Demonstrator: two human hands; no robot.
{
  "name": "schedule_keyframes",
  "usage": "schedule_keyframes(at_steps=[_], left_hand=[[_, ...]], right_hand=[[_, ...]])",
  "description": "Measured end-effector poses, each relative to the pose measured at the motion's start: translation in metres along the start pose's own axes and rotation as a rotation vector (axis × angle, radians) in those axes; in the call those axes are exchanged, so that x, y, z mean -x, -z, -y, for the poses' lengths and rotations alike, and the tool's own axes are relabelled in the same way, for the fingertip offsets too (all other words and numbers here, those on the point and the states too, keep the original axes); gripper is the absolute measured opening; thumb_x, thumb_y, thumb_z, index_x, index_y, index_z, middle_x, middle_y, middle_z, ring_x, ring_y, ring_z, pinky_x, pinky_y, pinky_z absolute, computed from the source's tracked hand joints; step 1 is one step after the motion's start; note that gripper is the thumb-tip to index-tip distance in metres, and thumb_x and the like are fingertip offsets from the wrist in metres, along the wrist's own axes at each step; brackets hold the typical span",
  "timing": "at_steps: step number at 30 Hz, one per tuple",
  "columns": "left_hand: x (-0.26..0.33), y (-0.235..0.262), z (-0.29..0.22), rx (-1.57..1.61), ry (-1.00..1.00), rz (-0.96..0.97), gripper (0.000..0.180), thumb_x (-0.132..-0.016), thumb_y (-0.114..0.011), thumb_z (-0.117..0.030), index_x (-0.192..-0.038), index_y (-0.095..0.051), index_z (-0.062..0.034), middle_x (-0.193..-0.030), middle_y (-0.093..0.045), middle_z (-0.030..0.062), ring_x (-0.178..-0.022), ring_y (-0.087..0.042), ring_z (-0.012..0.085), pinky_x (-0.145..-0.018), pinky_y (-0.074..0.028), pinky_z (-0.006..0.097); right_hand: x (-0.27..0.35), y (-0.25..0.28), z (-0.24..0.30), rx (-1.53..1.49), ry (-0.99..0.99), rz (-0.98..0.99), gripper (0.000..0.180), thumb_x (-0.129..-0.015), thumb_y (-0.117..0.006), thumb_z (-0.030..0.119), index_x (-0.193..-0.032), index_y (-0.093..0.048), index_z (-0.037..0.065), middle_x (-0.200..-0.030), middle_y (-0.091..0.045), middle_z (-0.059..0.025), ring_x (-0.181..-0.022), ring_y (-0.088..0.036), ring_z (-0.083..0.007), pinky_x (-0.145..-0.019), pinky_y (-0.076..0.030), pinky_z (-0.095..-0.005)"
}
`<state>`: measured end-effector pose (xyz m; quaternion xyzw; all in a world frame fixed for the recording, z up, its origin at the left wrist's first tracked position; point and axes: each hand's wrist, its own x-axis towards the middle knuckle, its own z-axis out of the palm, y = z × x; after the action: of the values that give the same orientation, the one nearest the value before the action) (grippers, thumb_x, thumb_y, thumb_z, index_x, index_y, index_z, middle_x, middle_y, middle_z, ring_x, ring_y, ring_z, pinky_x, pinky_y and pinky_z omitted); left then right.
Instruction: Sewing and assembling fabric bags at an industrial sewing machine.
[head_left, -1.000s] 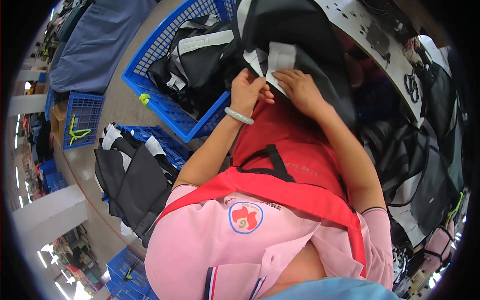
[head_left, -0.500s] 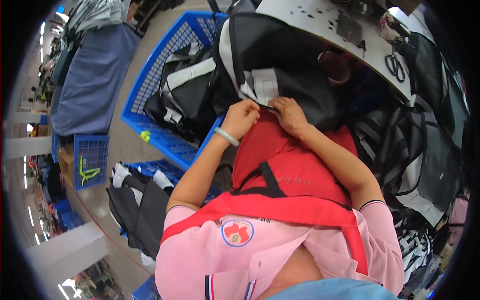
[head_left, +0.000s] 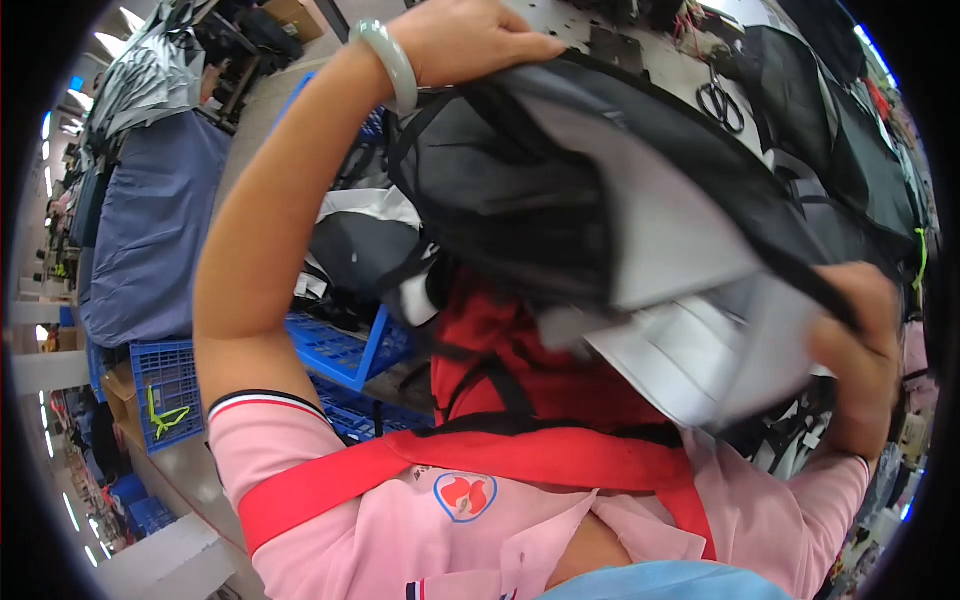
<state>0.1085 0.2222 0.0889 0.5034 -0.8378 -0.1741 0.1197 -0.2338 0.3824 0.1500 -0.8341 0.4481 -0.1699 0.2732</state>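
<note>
A large black sewn fabric piece (head_left: 510, 190) with a pale silvery-white backing is spread between my two hands, above my lap. My left hand (head_left: 465, 40), with a pale green bangle at the wrist, is raised high at the far side, its fingers closed on the piece's black-bound edge. At the right, my right hand (head_left: 860, 325) is closed around the opposite edge, blurred by motion. Loose white flaps of the piece hang toward my chest, smeared too. Beneath it lies my red apron (head_left: 520, 370), partly hidden.
A blue plastic crate (head_left: 350, 350) holding black and white fabric pieces (head_left: 365, 250) stands left of my lap. Black-handled scissors (head_left: 720, 105) lie on the pale worktable (head_left: 670, 80) ahead. More dark panels (head_left: 870, 150) hang at the right. A grey-blue covered stack (head_left: 155, 225) stands far left.
My hands were close together at a white patch on the fabric's near edge. They have moved wide apart, left up and away, right outward, lifting and spreading the piece.
</note>
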Motion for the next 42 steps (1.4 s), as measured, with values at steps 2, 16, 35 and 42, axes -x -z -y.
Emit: schedule_keyframes(at_steps=[2, 16, 35, 42], left_hand=[[-0.014, -0.014, -0.018, 0.209, 0.021, 0.157, 0.04, -0.09, -0.064, -0.036, -0.106, -0.069, 0.0001, -0.089, -0.07, 0.0074, -0.084, -0.067, 0.0148, -0.077, -0.051, 0.027], [-0.06, -0.102, 0.077, 0.629, 0.069, 0.001, 0.03, -0.093, -0.059, -0.027, -0.098, -0.072, -0.001, -0.085, -0.072, 0.0061, -0.082, -0.063, 0.0108, -0.08, -0.05, 0.026], [-0.154, -0.095, 0.001, 0.6, -0.036, -0.166, 0.027, -0.08, -0.071, -0.021, -0.096, -0.072, 0.0007, -0.081, -0.071, 0.0096, -0.074, -0.062, 0.0147, -0.074, -0.05, 0.029], [-0.185, -0.105, 0.014, 0.535, 0.051, -0.195, 0.026, -0.083, -0.069, -0.017, -0.1, -0.073, 0.0016, -0.086, -0.071, 0.0061, -0.079, -0.061, 0.0107, -0.076, -0.048, 0.024]], right_hand=[[0.042, 0.026, -0.016, 0.169, 0.16, -0.195, 0.029, -0.072, -0.07, 0.029, -0.088, -0.068, 0.005, -0.08, -0.066, -0.006, -0.074, -0.059, -0.0187, -0.07, -0.042, -0.0338], [-0.109, -0.007, -0.138, -0.393, -0.073, 0.177, 0.024, -0.089, -0.066, 0.021, -0.08, -0.061, -0.001, -0.071, -0.051, 0.0079, -0.068, -0.044, 0.0001, -0.06, -0.038, -0.0194], [-0.219, -0.023, -0.203, -0.288, -0.174, -0.151, 0.038, -0.087, -0.066, 0.037, -0.098, -0.071, 0.001, -0.077, -0.065, -0.0019, -0.072, -0.056, -0.0088, -0.068, -0.044, -0.0252], [-0.242, -0.032, -0.224, -0.326, -0.22, -0.197, 0.038, -0.091, -0.064, 0.034, -0.106, -0.068, -0.001, -0.084, -0.064, 0.0006, -0.073, -0.053, -0.0044, -0.067, -0.043, -0.0229]])
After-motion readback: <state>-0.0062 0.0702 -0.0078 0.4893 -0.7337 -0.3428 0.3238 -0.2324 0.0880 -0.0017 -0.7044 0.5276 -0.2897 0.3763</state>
